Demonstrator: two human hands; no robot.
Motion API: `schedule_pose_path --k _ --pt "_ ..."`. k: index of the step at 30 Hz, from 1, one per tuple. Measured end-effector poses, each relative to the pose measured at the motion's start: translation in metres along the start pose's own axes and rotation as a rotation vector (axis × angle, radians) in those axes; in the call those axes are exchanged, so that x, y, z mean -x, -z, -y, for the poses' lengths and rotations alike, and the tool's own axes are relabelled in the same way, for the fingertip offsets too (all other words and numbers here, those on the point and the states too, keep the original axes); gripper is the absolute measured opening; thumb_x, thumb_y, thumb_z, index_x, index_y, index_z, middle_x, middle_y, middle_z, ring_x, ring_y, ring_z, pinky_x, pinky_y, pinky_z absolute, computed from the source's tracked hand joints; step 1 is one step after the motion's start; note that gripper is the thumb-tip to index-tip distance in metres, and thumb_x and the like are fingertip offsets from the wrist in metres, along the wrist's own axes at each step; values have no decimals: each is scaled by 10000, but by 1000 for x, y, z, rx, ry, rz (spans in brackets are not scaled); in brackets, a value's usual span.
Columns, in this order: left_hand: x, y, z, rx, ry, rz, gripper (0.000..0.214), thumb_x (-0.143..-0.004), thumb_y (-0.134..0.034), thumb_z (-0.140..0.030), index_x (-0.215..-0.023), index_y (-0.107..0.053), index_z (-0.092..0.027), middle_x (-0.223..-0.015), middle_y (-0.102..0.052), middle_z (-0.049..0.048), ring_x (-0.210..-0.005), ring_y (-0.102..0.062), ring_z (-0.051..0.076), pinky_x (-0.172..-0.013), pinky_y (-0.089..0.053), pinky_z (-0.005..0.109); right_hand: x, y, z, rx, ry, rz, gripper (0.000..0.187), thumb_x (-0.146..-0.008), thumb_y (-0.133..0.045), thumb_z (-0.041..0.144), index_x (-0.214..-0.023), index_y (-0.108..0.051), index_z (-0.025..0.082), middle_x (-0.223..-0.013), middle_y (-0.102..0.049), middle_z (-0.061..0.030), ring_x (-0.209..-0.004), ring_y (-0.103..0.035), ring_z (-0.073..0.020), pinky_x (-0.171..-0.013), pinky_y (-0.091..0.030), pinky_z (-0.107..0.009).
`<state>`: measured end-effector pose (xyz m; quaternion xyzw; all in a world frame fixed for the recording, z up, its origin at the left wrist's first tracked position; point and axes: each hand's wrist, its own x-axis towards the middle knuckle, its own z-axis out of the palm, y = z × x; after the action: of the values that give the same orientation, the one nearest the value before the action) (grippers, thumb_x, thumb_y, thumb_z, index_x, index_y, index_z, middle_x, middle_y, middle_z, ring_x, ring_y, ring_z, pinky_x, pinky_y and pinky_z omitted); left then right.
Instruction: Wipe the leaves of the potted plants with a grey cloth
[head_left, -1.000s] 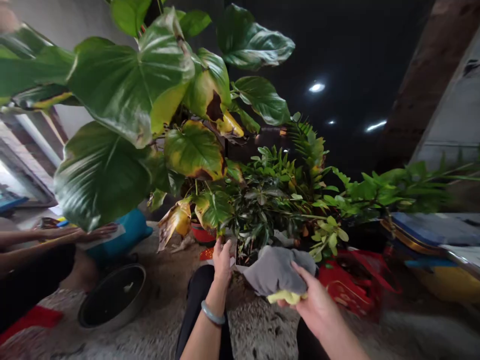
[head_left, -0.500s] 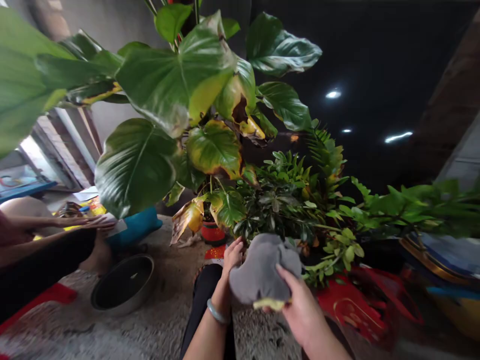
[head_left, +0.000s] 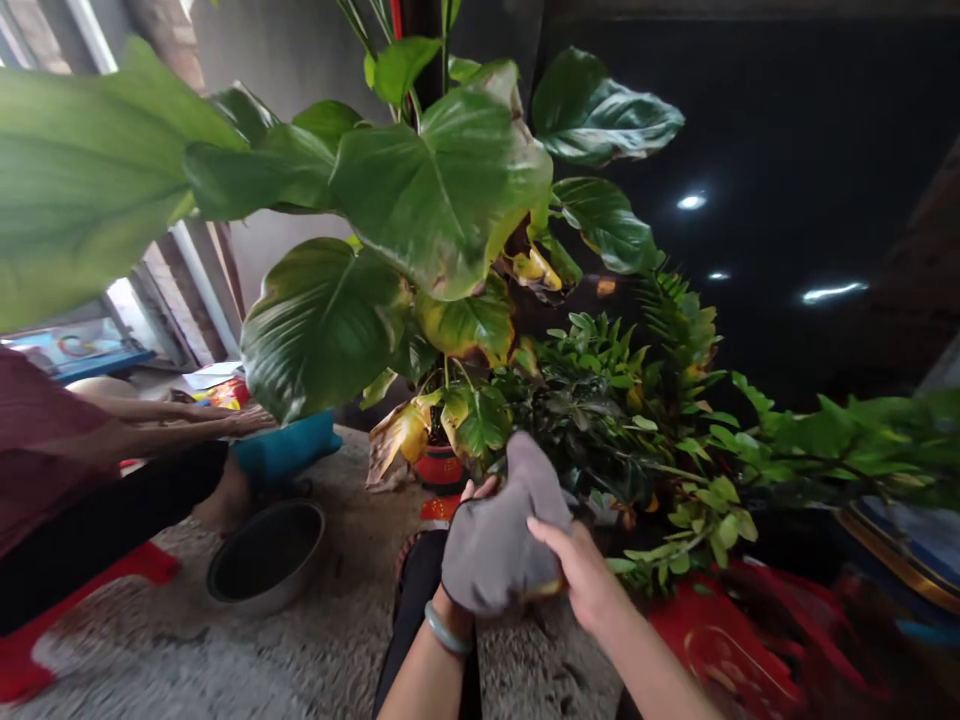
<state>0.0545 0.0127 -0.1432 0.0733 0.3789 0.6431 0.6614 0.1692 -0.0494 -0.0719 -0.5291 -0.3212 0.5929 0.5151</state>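
Note:
A grey cloth [head_left: 499, 540] with a yellow underside is bunched between both my hands, low in the middle of the view. My right hand [head_left: 581, 575] grips its right side with closed fingers. My left hand [head_left: 472, 500] is mostly hidden behind the cloth; only fingertips show at its top left, and a pale bangle [head_left: 446, 632] sits on that wrist. Just beyond the cloth stands a big-leaved plant [head_left: 442, 200] with yellowing lower leaves in a red pot [head_left: 439, 465]. Dense small-leaved plants [head_left: 600, 410] grow to its right.
Another person sits at the left, their arms [head_left: 172, 425] reaching to a blue container [head_left: 289, 450]. A metal bowl [head_left: 266, 555] lies on the rough concrete floor [head_left: 225, 660]. Red plastic items [head_left: 712, 640] lie at the lower right.
The view swung left and up a little. My right hand carried the cloth leftward onto my left hand, which is now covered by it. The neighbour's arms stayed put.

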Motion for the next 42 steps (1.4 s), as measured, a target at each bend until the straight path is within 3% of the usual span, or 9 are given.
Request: schedule_pose_path --k 4,10,13,16,19,24,28,38,42 --pt "-8 3 -12 -70 35 -149 200 -808 -616 -377 -796 -664 -183 -878 -681 81 -752 -612 215 -637 -460 302 26 37 -27 2 -9 -68 396 -484 -836 395 -796 -718 180 -755 -754 -80 -831 -700 -339 -763 -537 -460" --pt "18 -6 -37 -164 -93 -270 95 -725 -643 -242 -766 -633 -157 -742 -650 32 -551 -526 99 -540 -424 215 54 69 4 90 150 -331 386 -417 -817 466 -679 -713 202 -726 -752 -101 -851 -683 -379 -789 -520 -486" --pt "59 -22 -44 -291 -260 -43 226 -629 -729 -309 -778 -683 -146 -733 -690 54 -594 -582 131 -545 -447 227 64 83 16 221 252 -430 345 -437 -781 493 -642 -722 221 -779 -767 -115 -902 -683 -396 -830 -513 -474" --pt "103 -36 -29 -517 -143 299 383 -559 -798 -359 -876 -745 -150 -963 -744 124 -852 -662 241 -694 -512 305 70 90 17 319 330 -506 305 -473 -751 515 -615 -713 247 -755 -767 -109 -877 -692 -396 -808 -523 -463" --pt "131 -39 2 -610 47 433 495 -554 -826 -388 -995 -746 -176 -1137 -715 118 -1124 -597 307 -913 -468 363 75 90 12 304 341 -403 313 -521 -744 519 -666 -734 242 -755 -766 -105 -825 -700 -374 -749 -542 -435" --pt "142 -35 29 -499 302 533 668 -512 -838 -494 -1054 -707 -126 -1009 -743 138 -1040 -638 341 -936 -452 420 76 97 -8 91 237 -298 346 -539 -774 501 -718 -723 210 -767 -756 -95 -820 -687 -346 -777 -532 -455" --pt "148 -38 28 -462 310 517 707 -432 -888 -428 -1037 -696 -118 -916 -750 127 -1001 -651 332 -912 -465 400 72 109 -22 -76 181 -198 428 -553 -788 470 -879 -724 200 -878 -754 -86 -882 -674 -337 -856 -494 -499" --pt "148 -29 29 -525 316 466 692 -392 -908 -400 -978 -692 -103 -941 -743 140 -887 -672 297 -826 -503 374 82 110 -14 91 160 96 476 -576 -788 468 -953 -730 184 -1034 -736 -111 -1046 -627 -365 -929 -460 -508" --pt "151 -29 28 -525 292 470 631 -391 -906 -397 -917 -709 -110 -847 -744 119 -801 -678 285 -791 -517 387 86 105 -18 -24 186 86 442 -634 -751 492 -970 -722 206 -1083 -725 -97 -1138 -584 -350 -1003 -400 -511"
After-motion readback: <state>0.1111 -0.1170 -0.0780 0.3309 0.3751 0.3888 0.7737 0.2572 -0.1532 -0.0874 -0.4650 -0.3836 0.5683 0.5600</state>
